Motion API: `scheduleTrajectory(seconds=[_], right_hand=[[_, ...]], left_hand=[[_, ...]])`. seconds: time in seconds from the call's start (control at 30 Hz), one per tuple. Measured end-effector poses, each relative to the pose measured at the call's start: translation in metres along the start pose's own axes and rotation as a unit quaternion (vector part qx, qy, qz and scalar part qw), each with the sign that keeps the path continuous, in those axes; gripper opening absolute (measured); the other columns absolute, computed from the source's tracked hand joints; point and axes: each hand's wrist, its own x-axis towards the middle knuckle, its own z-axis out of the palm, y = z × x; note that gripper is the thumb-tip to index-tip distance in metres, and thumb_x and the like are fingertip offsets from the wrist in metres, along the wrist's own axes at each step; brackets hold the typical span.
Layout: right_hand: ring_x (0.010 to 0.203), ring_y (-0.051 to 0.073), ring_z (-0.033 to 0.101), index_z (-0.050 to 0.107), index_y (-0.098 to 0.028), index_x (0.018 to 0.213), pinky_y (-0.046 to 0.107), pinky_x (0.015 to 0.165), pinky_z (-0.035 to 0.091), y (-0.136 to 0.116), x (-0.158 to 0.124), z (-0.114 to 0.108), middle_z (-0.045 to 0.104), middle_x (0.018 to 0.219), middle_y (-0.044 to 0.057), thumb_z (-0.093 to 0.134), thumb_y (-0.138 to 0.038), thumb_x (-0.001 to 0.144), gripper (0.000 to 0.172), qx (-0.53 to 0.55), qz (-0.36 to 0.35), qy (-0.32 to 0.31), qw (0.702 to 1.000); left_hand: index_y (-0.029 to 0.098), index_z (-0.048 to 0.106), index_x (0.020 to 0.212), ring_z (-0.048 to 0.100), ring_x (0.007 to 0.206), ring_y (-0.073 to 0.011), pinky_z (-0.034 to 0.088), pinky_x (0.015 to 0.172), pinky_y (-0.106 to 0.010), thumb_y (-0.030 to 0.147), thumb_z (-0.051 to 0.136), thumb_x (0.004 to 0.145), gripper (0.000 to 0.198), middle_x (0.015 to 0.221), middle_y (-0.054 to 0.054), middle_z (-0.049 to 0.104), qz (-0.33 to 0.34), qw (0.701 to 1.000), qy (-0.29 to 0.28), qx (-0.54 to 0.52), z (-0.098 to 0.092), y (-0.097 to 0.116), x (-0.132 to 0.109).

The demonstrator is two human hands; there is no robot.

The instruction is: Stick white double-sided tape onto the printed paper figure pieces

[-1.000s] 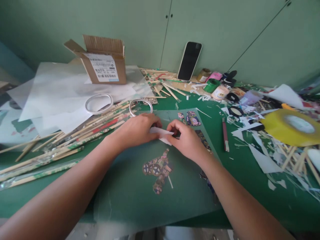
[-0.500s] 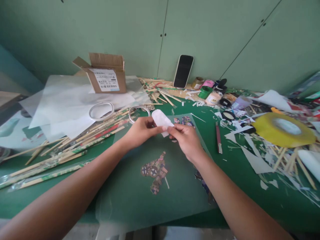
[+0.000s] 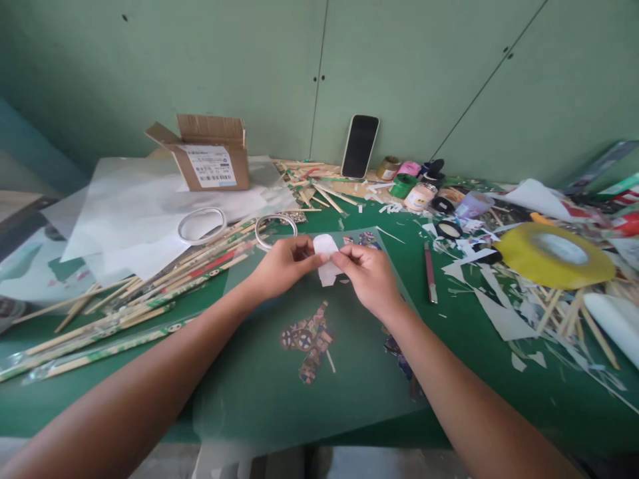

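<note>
Both hands pinch a small white piece of paper (image 3: 327, 273) between thumbs and fingers, held above the far part of a translucent sheet (image 3: 259, 392). My left hand (image 3: 283, 266) grips its left side and my right hand (image 3: 368, 271) its right side; the curled fingertips are partly hidden behind it. Below them on the sheet lies a patterned paper cutout (image 3: 308, 339) in brown and purple tones, with a thin white strip (image 3: 331, 361) beside it. More patterned cutouts (image 3: 367, 238) show beyond my right hand, and others are partly covered by my right forearm.
Wrapped chopsticks (image 3: 150, 313) and two rolls of narrow tape (image 3: 202, 226) lie to the left, near an open cardboard box (image 3: 214, 166). A phone (image 3: 360, 146) leans on the wall. A utility knife (image 3: 430, 273), paint jars (image 3: 420, 196), paper scraps and a yellow tape roll (image 3: 514, 256) are at right.
The white paper has turned from slanting to more upright between my fingers, and its lower end now shows below the thumbs. The camera view has shifted slightly.
</note>
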Motion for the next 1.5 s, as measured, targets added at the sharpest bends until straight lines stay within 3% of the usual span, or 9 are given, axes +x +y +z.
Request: scheduleTrajectory(seconds=[0.13,0.37,0.5,0.67,0.87,1.2,1.27,1.37,1.5], right_hand=[[0.054,0.012,0.042,0.057,-0.019,0.063,0.027,0.054,0.031,0.000,0.000,0.000,0.047,0.053,-0.003,0.056,-0.054,0.083,0.040,-0.020,-0.015,0.005,1.000],[0.060,0.013,0.051,0.064,-0.020,0.070,0.027,0.058,0.040,-0.001,0.000,0.003,0.060,0.064,0.000,0.067,-0.052,0.076,0.033,0.037,-0.011,0.003,0.999],[0.062,0.015,0.055,0.068,-0.020,0.071,0.027,0.059,0.040,-0.004,-0.001,-0.001,0.065,0.066,0.001,0.060,-0.049,0.082,0.033,-0.016,-0.021,0.006,1.000],[0.058,0.015,0.054,0.069,-0.019,0.076,0.026,0.055,0.037,-0.003,-0.001,0.000,0.063,0.062,0.002,0.053,-0.050,0.087,0.037,-0.059,-0.028,-0.003,0.998],[0.055,0.013,0.046,0.059,-0.019,0.068,0.026,0.052,0.034,-0.002,-0.002,0.003,0.054,0.058,-0.001,0.058,-0.057,0.082,0.041,-0.027,-0.016,-0.008,0.999],[0.053,0.014,0.050,0.064,-0.019,0.075,0.026,0.051,0.037,0.001,0.000,0.002,0.057,0.057,0.000,0.048,-0.043,0.089,0.032,-0.088,-0.024,0.008,0.996],[0.059,0.016,0.056,0.067,-0.020,0.083,0.027,0.055,0.042,0.001,-0.001,0.002,0.064,0.066,0.003,0.049,-0.040,0.090,0.028,-0.092,-0.050,0.024,0.994],[0.074,0.019,0.061,0.069,-0.020,0.094,0.032,0.067,0.049,-0.001,-0.004,0.003,0.070,0.088,0.008,0.051,-0.031,0.090,0.022,-0.133,-0.148,0.095,0.975],[0.084,0.021,0.063,0.071,-0.021,0.088,0.036,0.077,0.050,-0.004,-0.006,0.001,0.069,0.084,0.009,0.050,-0.023,0.091,0.021,-0.196,-0.240,0.103,0.945]], left_hand=[[0.015,0.055,0.067,0.041,0.056,-0.0081,0.030,0.053,-0.022,0.048,0.065,0.078,0.036,0.059,0.003,0.049,0.003,1.000,0.021,-0.018,-0.002,0.001,0.001],[0.015,0.055,0.063,0.036,0.053,-0.0068,0.027,0.051,-0.022,0.044,0.068,0.077,0.035,0.057,0.005,0.043,-0.001,0.999,-0.040,-0.008,0.003,0.002,-0.002],[0.014,0.060,0.070,0.043,0.055,-0.0077,0.032,0.053,-0.021,0.047,0.068,0.077,0.034,0.060,0.003,0.051,0.001,1.000,-0.011,-0.019,0.005,0.001,-0.002],[0.013,0.064,0.073,0.049,0.058,-0.0088,0.036,0.054,-0.021,0.046,0.070,0.075,0.033,0.064,0.001,0.059,-0.006,0.999,0.033,-0.024,0.004,0.002,-0.003],[0.014,0.067,0.075,0.052,0.062,-0.0103,0.041,0.060,-0.023,0.044,0.066,0.078,0.031,0.067,0.000,0.062,-0.007,0.999,0.034,-0.034,0.004,0.001,-0.003],[0.014,0.062,0.075,0.051,0.056,-0.0096,0.039,0.052,-0.021,0.045,0.064,0.077,0.031,0.064,0.001,0.059,-0.026,0.998,0.028,-0.047,0.007,0.001,-0.003],[0.014,0.062,0.074,0.051,0.056,-0.0100,0.038,0.052,-0.021,0.045,0.067,0.075,0.032,0.065,0.000,0.060,-0.028,0.999,0.035,-0.029,0.008,-0.001,-0.003],[0.014,0.061,0.072,0.050,0.056,-0.0100,0.038,0.051,-0.021,0.046,0.066,0.075,0.032,0.064,0.000,0.059,-0.035,0.998,0.051,-0.019,0.008,-0.002,-0.002],[0.014,0.062,0.074,0.046,0.055,-0.0088,0.035,0.050,-0.021,0.045,0.065,0.075,0.031,0.064,0.001,0.057,-0.036,0.998,0.043,-0.011,0.008,-0.002,-0.002]])
